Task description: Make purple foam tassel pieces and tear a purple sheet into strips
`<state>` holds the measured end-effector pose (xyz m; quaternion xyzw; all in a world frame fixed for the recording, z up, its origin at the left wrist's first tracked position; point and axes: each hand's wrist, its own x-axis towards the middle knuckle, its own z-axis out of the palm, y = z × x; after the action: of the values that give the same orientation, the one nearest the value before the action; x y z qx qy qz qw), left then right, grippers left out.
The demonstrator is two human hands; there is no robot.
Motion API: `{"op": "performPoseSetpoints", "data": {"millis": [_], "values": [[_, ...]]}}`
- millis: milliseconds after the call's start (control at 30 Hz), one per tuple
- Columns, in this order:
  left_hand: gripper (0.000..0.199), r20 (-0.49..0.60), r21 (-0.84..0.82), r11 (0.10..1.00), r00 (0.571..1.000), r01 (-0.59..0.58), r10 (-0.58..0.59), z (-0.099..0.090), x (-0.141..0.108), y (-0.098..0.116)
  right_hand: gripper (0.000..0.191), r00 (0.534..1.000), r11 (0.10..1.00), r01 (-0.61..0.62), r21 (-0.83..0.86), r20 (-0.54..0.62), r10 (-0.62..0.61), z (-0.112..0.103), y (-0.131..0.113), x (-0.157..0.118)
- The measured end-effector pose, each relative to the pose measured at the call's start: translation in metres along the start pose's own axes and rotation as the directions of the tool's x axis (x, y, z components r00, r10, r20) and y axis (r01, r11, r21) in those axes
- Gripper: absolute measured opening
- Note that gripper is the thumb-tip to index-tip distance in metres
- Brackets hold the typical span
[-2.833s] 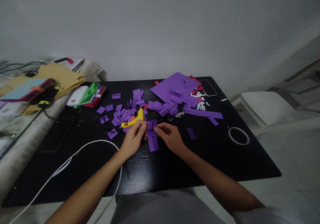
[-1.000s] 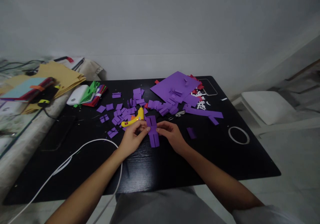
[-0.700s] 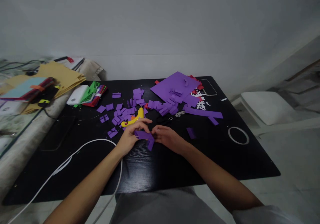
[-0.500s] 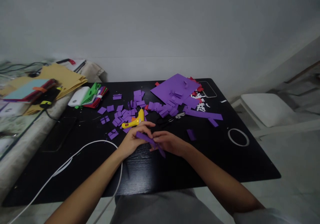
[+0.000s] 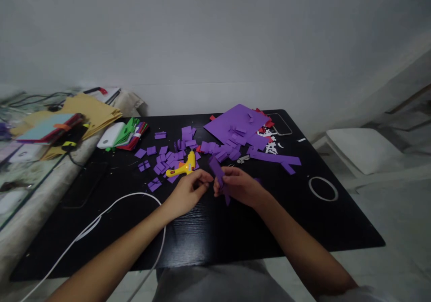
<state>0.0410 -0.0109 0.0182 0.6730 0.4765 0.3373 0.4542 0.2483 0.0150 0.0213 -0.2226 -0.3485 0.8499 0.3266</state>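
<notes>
A purple strip of foam or paper (image 5: 217,170) with a smaller piece across it is held between the thumb and fingers of my right hand (image 5: 240,186), above the table's middle. My left hand (image 5: 190,190) is just left of it, fingers curved and a gap showing between thumb and forefinger; nothing visible is in it. Right behind that hand lies a yellow glue gun (image 5: 183,166) on a scatter of small purple pieces (image 5: 164,160). A pair of scissors (image 5: 243,159) lies behind my right hand, partly hidden.
At the back of the black table (image 5: 188,234) lies a large purple sheet (image 5: 232,122), with white scraps (image 5: 271,147) beside it. A long purple strip (image 5: 276,158) is on the right. A white cable (image 5: 117,199) crosses the left side. Colored bundles (image 5: 129,133) stand back left.
My left hand has let go of the purple strip and drawn a little away to the left. My right hand has moved slightly right and tilted the strip more upright.
</notes>
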Motion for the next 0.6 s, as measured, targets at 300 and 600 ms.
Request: {"op": "performPoseSetpoints", "data": {"millis": [300,600], "values": [[0.026,0.226,0.748,0.628,0.972,-0.215,0.064,0.04,0.077,0.01,0.024,0.918,0.959,0.213,-0.188,-0.297,-0.262,0.005,-0.042,0.009],[0.027,0.192,0.819,0.562,0.978,-0.116,-0.078,0.05,0.08,0.021,0.019,0.827,0.79,0.427,-0.44,-0.164,-0.538,0.031,-0.092,0.024]]}}
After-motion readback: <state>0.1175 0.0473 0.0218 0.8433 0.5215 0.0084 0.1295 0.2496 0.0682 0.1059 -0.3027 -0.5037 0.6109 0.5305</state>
